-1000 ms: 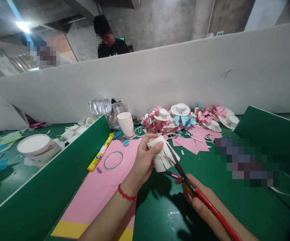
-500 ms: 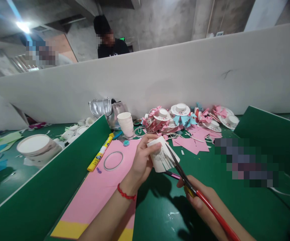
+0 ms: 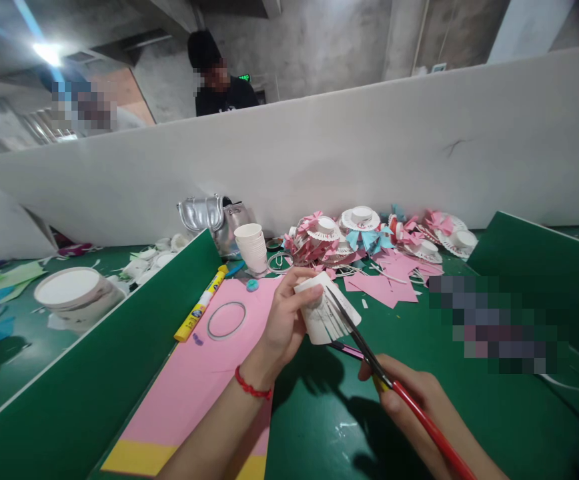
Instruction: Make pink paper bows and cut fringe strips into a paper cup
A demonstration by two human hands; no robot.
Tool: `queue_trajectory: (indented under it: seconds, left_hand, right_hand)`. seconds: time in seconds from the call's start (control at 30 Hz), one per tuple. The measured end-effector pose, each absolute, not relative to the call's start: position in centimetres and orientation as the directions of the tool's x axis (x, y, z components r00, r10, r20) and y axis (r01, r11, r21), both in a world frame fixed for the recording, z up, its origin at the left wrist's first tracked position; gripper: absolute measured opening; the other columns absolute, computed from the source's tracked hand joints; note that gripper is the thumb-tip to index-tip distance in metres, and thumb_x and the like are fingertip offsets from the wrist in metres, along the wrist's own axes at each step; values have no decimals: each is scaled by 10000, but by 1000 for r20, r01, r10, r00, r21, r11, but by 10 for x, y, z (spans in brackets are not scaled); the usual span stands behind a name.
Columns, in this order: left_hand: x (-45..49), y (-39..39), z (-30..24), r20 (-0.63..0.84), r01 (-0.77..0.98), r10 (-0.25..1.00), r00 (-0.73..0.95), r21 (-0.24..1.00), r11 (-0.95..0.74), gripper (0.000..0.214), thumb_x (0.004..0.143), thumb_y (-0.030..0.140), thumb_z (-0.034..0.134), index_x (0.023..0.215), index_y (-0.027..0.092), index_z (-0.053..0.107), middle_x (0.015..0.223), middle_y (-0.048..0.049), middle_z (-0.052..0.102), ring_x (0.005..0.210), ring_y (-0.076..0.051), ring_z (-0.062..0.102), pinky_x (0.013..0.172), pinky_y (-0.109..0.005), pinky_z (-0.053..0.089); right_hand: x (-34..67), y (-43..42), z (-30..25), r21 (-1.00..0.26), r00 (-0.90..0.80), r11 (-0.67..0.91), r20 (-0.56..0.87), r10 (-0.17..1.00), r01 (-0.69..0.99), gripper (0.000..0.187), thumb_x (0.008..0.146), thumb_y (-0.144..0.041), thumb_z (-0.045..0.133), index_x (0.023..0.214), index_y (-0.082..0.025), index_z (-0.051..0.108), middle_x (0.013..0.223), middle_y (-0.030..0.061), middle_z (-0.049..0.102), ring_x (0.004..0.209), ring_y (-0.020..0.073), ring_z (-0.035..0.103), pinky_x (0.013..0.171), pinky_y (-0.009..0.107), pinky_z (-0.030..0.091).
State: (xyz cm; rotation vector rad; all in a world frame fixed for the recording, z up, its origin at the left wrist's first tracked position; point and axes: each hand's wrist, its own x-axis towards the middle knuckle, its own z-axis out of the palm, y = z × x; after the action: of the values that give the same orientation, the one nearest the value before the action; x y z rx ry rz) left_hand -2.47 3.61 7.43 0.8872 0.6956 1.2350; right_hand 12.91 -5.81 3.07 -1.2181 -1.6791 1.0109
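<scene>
My left hand point(image 3: 284, 320) grips a white paper cup point(image 3: 319, 313) by its base, tilted on its side above the green table point(image 3: 329, 420). The cup's wall is cut into several strips that fan out toward its rim. My right hand point(image 3: 414, 400) holds red-handled scissors point(image 3: 369, 353); their dark blades lie across the cup's fringed wall. A red cord circles my left wrist.
A pink foam sheet point(image 3: 204, 373) with a ring on it lies left of my hands, a yellow glue stick point(image 3: 200, 304) beside it. A stack of paper cups point(image 3: 252, 248), a silver bag point(image 3: 209, 217) and a pile of pink-and-white cup hats point(image 3: 369, 237) line the white partition. A person stands behind it.
The scissors' blades have slid slightly farther along the cup's wall. My right hand has shifted a little to the right and down. The cup has barely turned.
</scene>
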Motion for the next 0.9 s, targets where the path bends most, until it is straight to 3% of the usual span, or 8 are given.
queue_trajectory:
  seconds: [0.37, 0.9]
  left_hand:
    - [-23, 35, 76, -9, -495, 977, 212, 861, 115, 193, 597, 132, 666, 748, 202, 567, 675, 32, 546, 601, -98, 517, 595, -228, 440]
    - [-24, 35, 75, -7, -491, 976, 219, 864, 116, 187, 600, 139, 667, 746, 202, 570, 694, 27, 562, 613, -104, 533, 605, -235, 446]
  right_hand:
    - [127, -61, 30, -933, -121, 151, 118, 986, 327, 481, 754, -635, 422, 717, -178, 567, 456, -77, 238, 419, 101, 215, 400, 228, 170]
    - [127, -61, 26, -907, -99, 182, 156, 983, 381, 419, 779, -562, 442, 663, -179, 566, 475, -61, 285, 418, 102, 239, 376, 219, 200]
